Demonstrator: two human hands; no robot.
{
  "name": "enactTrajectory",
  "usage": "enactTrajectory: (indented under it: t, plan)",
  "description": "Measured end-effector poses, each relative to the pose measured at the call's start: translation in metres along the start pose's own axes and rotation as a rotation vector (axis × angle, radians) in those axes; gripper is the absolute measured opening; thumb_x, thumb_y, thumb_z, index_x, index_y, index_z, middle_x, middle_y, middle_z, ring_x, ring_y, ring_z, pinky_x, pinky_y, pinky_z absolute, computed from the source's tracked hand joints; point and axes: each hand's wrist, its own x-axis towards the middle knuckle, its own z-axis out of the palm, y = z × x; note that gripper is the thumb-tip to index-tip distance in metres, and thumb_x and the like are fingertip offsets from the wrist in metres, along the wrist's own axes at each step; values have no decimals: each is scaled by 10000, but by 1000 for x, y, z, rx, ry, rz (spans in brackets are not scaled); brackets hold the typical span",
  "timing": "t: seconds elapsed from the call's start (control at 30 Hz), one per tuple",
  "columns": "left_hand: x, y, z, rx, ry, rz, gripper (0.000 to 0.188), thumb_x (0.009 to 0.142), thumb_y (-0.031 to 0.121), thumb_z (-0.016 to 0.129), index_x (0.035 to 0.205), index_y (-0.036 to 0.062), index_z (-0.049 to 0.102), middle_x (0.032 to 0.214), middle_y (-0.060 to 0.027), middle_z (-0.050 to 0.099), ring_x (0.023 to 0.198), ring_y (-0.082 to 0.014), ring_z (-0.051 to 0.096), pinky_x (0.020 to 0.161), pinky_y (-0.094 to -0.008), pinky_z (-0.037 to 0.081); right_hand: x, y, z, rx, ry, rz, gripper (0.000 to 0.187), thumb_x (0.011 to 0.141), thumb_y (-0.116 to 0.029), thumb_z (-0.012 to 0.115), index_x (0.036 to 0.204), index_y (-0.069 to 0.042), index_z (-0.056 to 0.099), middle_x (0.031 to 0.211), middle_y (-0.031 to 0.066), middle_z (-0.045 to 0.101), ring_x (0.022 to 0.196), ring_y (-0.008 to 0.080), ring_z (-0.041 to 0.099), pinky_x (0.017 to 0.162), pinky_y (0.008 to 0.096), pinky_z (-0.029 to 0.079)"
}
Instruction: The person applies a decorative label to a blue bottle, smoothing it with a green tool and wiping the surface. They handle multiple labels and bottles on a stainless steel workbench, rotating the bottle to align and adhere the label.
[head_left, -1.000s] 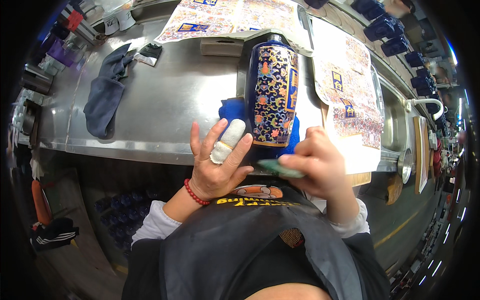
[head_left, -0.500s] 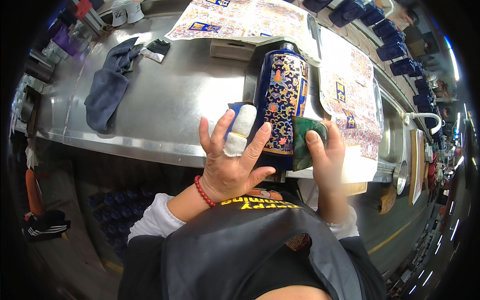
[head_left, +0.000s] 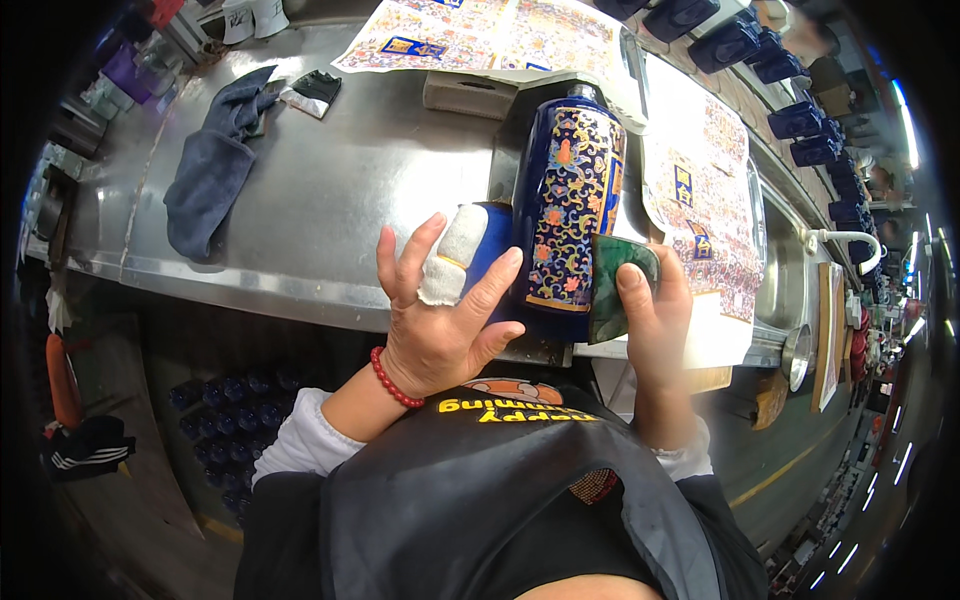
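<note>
A dark blue bottle [head_left: 570, 205] lies on its side before me, its neck pointing away. A colourful floral decal with gold edges covers its upper face. My right hand [head_left: 660, 315] grips a flat green marbled scraper [head_left: 618, 283] between thumb and fingers, at the bottle's near right side. My left hand [head_left: 440, 320] is open to the left of the bottle, fingers spread, holding nothing. White wrapping covers one of its fingers, and the index fingertip is close to the bottle. Between that hand and the bottle shows a plain blue surface [head_left: 486, 243]; I cannot tell what it belongs to.
Printed decal sheets lie at the back [head_left: 480, 40] and right [head_left: 700, 190] of the steel bench [head_left: 330, 190]. A dark cloth [head_left: 210, 170] rests at the left. Several blue bottles [head_left: 725, 42] line the back right, near a sink with a white tap [head_left: 850, 238]. More stand below the bench.
My left hand has drawn left, away from the bottle, so more of the blue surface shows. The bottle sits slightly further right. My right hand still holds the scraper at its side.
</note>
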Motion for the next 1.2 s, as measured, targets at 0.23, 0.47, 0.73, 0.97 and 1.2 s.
enactTrajectory:
  t: [0.23, 0.47, 0.73, 0.97, 1.2]
  plan:
    - [5, -2, 0, -11, 24, 87, 480, 999, 540, 530, 1274, 196, 720, 1399, -166, 571, 1402, -369, 354, 1218, -554, 97, -2, 1, 1, 27, 14, 25, 221, 997, -205, 682, 1064, -7, 612, 862, -20, 613, 751, 40, 519, 663, 195, 441]
    - [17, -10, 0, -496, 84, -167, 335, 961, 298, 643, 1200, 65, 682, 1192, -198, 659, 1233, -425, 516, 1131, -509, 312, -4, 1, -1, 126, 10, 59, 174, 995, -174, 677, 1050, -20, 618, 865, -28, 613, 754, 33, 514, 672, 186, 432]
    - [30, -15, 6, -1068, -181, -509, 514, 919, 167, 641, 1359, -33, 466, 1307, -106, 526, 1214, -167, 481, 1090, -323, 358, -6, -2, -7, 210, 32, 108, 135, 992, -146, 672, 1029, -33, 608, 868, -33, 614, 760, 27, 516, 683, 178, 425]
    - [30, -19, 14, -1094, -233, -551, 567, 895, 124, 652, 1384, -18, 403, 1297, -109, 507, 1196, -153, 487, 1064, -313, 391, -5, -8, -8, 273, 16, 127, 137, 993, -140, 664, 1041, -29, 601, 879, -21, 626, 763, 31, 539, 686, 185, 447]
    - [21, -17, 11, -1026, -262, -503, 619, 867, 83, 628, 1418, -11, 363, 1301, -112, 512, 1190, -156, 503, 1060, -330, 408, -5, -12, -7, 341, 9, 166, 151, 993, -139, 661, 1060, -20, 594, 898, -9, 641, 774, 40, 564, 696, 188, 467]
